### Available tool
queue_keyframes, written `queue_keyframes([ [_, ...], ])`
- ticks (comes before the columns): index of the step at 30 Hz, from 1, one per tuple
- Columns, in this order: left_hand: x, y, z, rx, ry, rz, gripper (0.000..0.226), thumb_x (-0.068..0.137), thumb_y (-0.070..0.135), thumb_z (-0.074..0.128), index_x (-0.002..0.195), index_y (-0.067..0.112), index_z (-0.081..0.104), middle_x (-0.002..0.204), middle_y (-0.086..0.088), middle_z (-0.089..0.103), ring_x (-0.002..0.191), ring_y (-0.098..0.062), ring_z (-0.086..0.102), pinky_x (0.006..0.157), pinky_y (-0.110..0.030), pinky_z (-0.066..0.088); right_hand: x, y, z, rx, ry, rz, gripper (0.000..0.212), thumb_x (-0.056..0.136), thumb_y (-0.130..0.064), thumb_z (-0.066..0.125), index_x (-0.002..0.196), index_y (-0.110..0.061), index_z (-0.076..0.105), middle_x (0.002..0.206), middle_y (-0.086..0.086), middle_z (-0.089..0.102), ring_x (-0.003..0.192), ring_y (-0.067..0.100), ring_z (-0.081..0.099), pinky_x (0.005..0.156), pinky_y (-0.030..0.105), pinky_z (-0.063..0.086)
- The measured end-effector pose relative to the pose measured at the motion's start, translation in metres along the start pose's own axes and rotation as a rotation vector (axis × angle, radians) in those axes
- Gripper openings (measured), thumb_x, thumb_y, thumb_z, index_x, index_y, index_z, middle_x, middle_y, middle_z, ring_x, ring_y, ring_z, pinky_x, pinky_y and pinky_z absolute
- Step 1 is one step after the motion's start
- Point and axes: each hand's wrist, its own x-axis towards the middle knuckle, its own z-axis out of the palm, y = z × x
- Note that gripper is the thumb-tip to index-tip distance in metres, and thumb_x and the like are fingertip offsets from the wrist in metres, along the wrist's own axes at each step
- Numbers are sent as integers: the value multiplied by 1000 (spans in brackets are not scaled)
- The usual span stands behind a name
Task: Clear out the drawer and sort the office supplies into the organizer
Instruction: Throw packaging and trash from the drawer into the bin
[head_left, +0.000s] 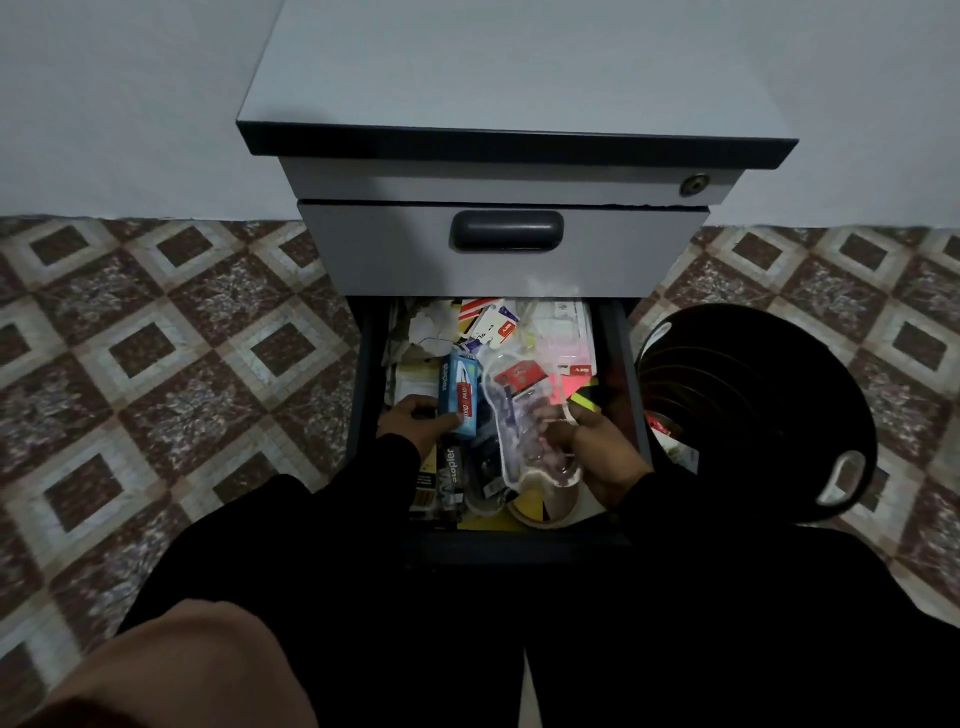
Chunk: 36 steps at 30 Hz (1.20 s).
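Both hands work inside the open drawer (363, 415), which is crammed with cards, papers, tape and packets. Left hand (415, 423) grips a blue stapler box (458, 392); right hand (597, 447) pinches a clear plastic bag (519, 431). Black basket (753, 405) stands on the floor just right of the right hand; contents unclear.

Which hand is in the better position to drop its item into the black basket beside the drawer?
The right hand, probably. It grips the clear plastic bag on the drawer's right side, next to the black basket. The left hand holds the blue box farther away.
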Motion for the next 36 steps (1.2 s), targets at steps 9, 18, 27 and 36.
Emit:
queue_keyframes([
  [9, -6, 3, 4, 25, 6, 45, 39, 79, 6, 72, 113, -4, 58, 96, -12, 54, 77, -19, 54, 51, -8, 43, -3, -5, 0, -214, -19, -82, 14, 91, 1, 50, 99, -5, 59, 66, 8, 57, 51, 20, 50, 52, 24, 38],
  [18, -13, 6, 0, 59, 31, 93, 35, 79, 3, 71, 110, -2, 57, 100, -12, 56, 87, -18, 51, 62, -22, 43, -7, 2, 2, -421, -82, -105, 23, 85, 4, 59, 86, -20, 57, 63, -12, 61, 43, -6, 52, 51, 15, 43],
  [27, -14, 3, -8, 73, 70, 1, 34, 77, 10, 75, 101, 6, 50, 114, -22, 61, 92, -32, 60, 74, -32, 46, -10, 6, 8, -484, -92, -103, 40, 80, -1, 64, 109, -21, 46, 106, 7, 59, 92, 27, 59, 83, 44, 50],
  [36, -19, 5, -11, 112, 113, 69, 31, 81, 10, 71, 97, 11, 45, 120, -15, 56, 98, -25, 54, 76, -26, 39, -9, 8, 10, -308, -155, -8, 76, 84, 9, 60, 142, -23, 24, 114, 18, 57, 76, 28, 59, 62, 34, 50],
])
